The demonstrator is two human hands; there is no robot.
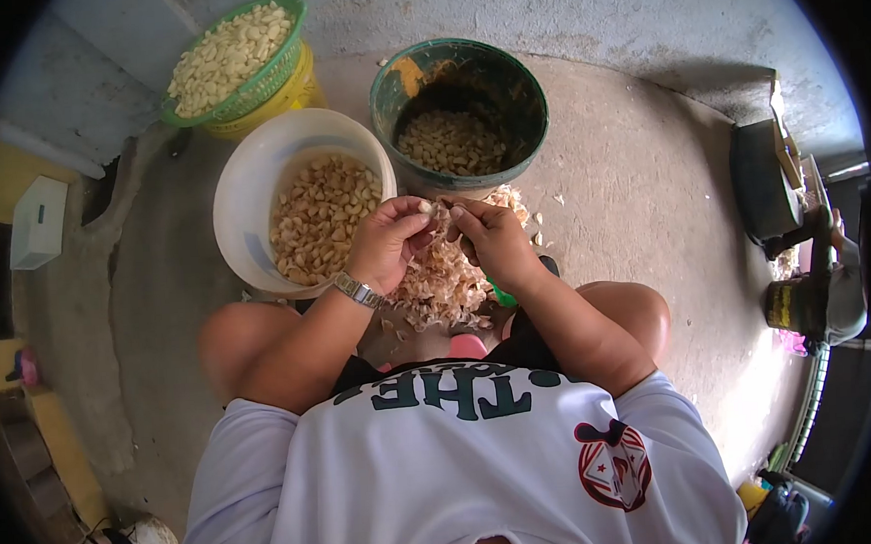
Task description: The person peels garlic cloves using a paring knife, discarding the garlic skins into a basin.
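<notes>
My left hand point(392, 242), with a metal-banded watch point(360, 291) on its wrist, pinches a pale garlic clove point(425, 207) between thumb and fingers. Close beside it, my right hand point(495, 241) is closed, its fingertips meeting near the clove; a thin scrap of skin shows between the hands, but what the right fingers grip is too small to make out. Below both hands lies a heap of papery garlic skins point(441, 289). A white bucket point(240, 208) at the left holds brownish garlic cloves point(320, 224). The dark green bucket point(536, 129) ahead contains paler cloves point(451, 141).
At the back left, a green basket point(291, 58) heaped with peeled cloves point(232, 56) rests on a yellow container point(303, 87). A white box point(39, 222) is at the far left. Dark containers point(761, 181) stand along the right. A wall point(580, 13) bounds the back.
</notes>
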